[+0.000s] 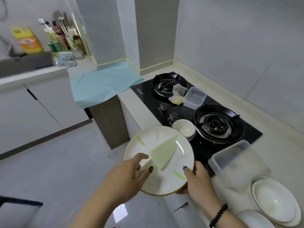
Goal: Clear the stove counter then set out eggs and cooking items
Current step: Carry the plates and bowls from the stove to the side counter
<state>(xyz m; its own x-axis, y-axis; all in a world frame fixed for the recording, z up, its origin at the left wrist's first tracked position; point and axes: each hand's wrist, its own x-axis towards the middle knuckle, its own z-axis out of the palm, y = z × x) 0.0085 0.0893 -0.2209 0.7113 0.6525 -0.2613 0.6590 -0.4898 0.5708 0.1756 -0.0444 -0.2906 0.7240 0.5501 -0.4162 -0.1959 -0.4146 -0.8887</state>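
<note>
**Lifting the plate off the stove surface**

I have the white plate (166, 137) in both hands, held out over the front edge of the surface, in front of the black gas hob (194, 127). My right hand (197, 180) grips the rim at the near right, thumb curled over the top and the other fingers under it. My left hand (126, 175) rests on the plate's left side with its fingers (148, 170) loosely spread; they touch a pale green wedge-shaped piece (162, 155) lying on the plate, and I cannot tell whether they pinch it or only steady it.

My judgement is that the clearing has barely begun. A small white bowl (184, 129) sits just beside the plate near the knobs. Between the two burners lie a small clear lidded container (195, 97) and a crumpled plastic bag (177, 94). A larger clear container (230, 155) stands to the right of the plate, and stacked white dishes (276, 198) sit well to the right. I see no eggs.

To do this well I would keep the plate level so the wedge cannot slide, hold that piece down lightly with the left fingers, and swing clear of the bowl. The blue sheet (105, 83) on the left surface looks like a sensible landing place
</note>
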